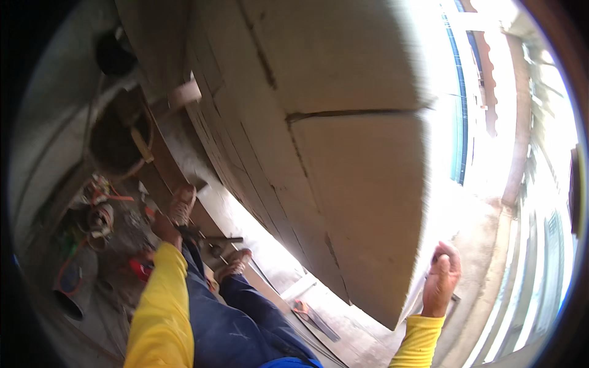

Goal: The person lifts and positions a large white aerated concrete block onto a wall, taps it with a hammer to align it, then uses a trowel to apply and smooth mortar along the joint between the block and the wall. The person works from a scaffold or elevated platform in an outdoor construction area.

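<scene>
Block wall (368,190): occupies the centre of the view, running from the upper edge down to a corner near the right hand. Large, pale grey-brown faces are divided by narrow, dark joints. The wall lies between the person's two hands.

Right hand (443,279): positioned just beside the lower right edge of the wall. Its fingers are bent and raised; glare prevents telling whether it touches the wall or grips anything. A yellow sleeve (420,337) covers the forearm.

Left hand (165,229): positioned low on the opposite side of the wall, well apart from it. It appears closed around one end of a dark tool (224,239), which extends to the right; the exact finger placement is too small to tell.

Feet (236,264): placed apart, on and near a brown plank (201,216), below dark blue trousers (233,319).

Surroundings: a round tub (98,167) stands at upper left, with a light-handled implement (141,145) across its right side. A handsaw (322,325) with an orange-red handle lies on the pale ground at lower centre, near the plank. A grey cylindrical container (76,300) lies tilted at lower left, amid assorted clutter.
</scene>
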The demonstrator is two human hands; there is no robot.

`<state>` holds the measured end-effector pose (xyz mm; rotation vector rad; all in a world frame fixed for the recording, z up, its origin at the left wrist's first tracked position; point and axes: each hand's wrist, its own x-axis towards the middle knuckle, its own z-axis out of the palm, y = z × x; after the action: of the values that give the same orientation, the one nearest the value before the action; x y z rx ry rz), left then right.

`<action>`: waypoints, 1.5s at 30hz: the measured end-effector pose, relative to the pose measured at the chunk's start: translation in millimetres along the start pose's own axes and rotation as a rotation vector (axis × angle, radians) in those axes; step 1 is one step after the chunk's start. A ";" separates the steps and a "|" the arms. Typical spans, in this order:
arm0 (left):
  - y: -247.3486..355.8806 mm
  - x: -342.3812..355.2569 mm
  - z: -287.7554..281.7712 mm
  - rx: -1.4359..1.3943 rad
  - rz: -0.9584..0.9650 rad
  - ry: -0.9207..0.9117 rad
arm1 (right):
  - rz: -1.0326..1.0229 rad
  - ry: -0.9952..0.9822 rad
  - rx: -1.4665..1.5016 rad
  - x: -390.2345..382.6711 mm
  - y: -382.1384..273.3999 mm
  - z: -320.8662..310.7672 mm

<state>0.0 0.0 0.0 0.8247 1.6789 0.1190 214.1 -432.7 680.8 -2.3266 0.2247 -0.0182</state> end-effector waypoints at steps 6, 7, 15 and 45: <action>116.2 -280.3 -28.4 -0.129 0.168 -0.189 | -0.019 -0.096 -0.191 -18.8 -0.3 -13.1; 135.6 -306.8 -45.6 -0.165 0.237 -0.240 | -0.034 -0.108 -0.116 -19.0 0.5 -10.8; 209.5 -480.8 -97.4 -0.391 0.506 -0.678 | -0.277 -0.069 -0.260 -31.8 20.9 -13.8; 246.2 -692.5 27.1 0.745 1.935 -1.108 | 0.754 0.356 0.237 -430.6 88.5 -38.3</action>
<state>168.1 -222.8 680.5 2.2272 -0.5923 0.2636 -226.7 -447.9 668.0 -1.8637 1.1916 -0.0786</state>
